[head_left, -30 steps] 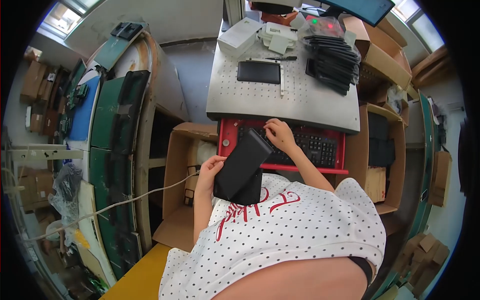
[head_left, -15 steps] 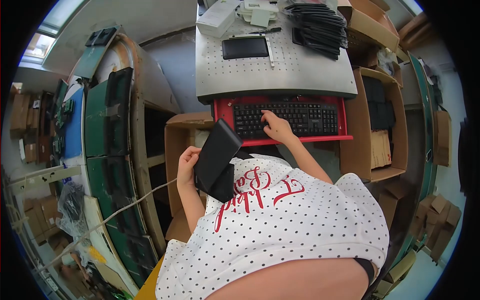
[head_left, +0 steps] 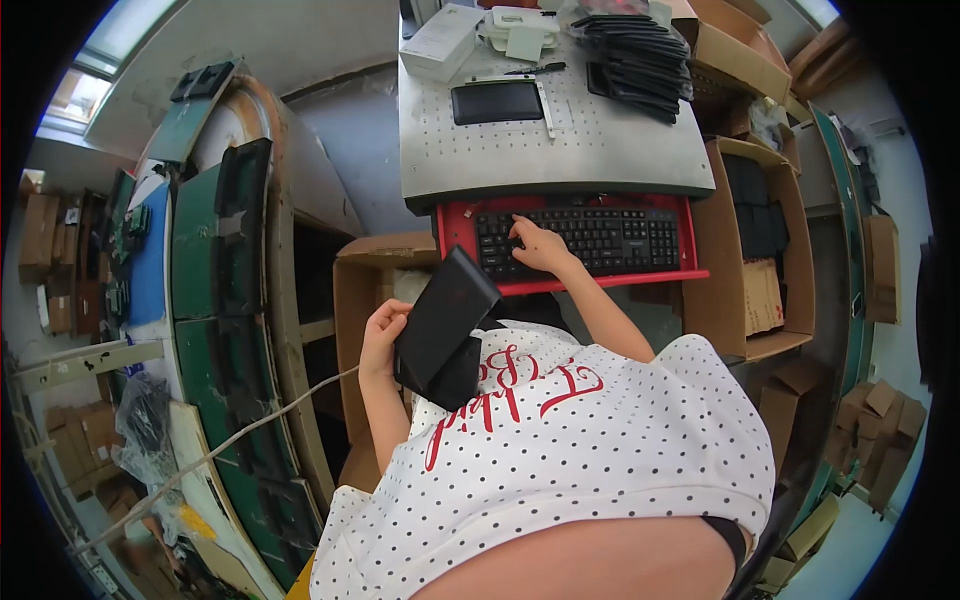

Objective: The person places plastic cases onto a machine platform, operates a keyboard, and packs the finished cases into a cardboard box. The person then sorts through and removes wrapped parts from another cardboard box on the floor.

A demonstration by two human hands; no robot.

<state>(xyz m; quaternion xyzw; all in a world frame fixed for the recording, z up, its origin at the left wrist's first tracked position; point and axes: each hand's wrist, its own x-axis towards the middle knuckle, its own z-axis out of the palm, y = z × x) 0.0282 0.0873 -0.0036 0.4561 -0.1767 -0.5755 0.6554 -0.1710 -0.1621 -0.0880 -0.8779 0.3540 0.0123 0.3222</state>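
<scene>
My left hand (head_left: 383,338) is closed on the edge of a flat black rectangular panel (head_left: 448,315), held tilted in front of my shirt. A second black piece (head_left: 457,378) shows beneath it, against my front; whether the two are joined I cannot tell. My right hand (head_left: 538,247) rests over the left part of a black keyboard (head_left: 630,240), its index finger stretched onto the upper keys and nothing in its grasp. The keyboard lies in a red pull-out drawer (head_left: 600,284) under the metal worktop.
On the perforated metal worktop (head_left: 590,160), a dark slab (head_left: 497,102) lies in a metal frame. Behind it are a white box (head_left: 440,42) and a pile of black panels (head_left: 635,70). Cardboard boxes flank the drawer, the right one (head_left: 730,320) holding dark items. A cord (head_left: 250,415) runs leftward.
My right hand has shifted slightly left across the keys. My left hand still holds the black panel, which has barely moved. The whole view has shifted a little.
</scene>
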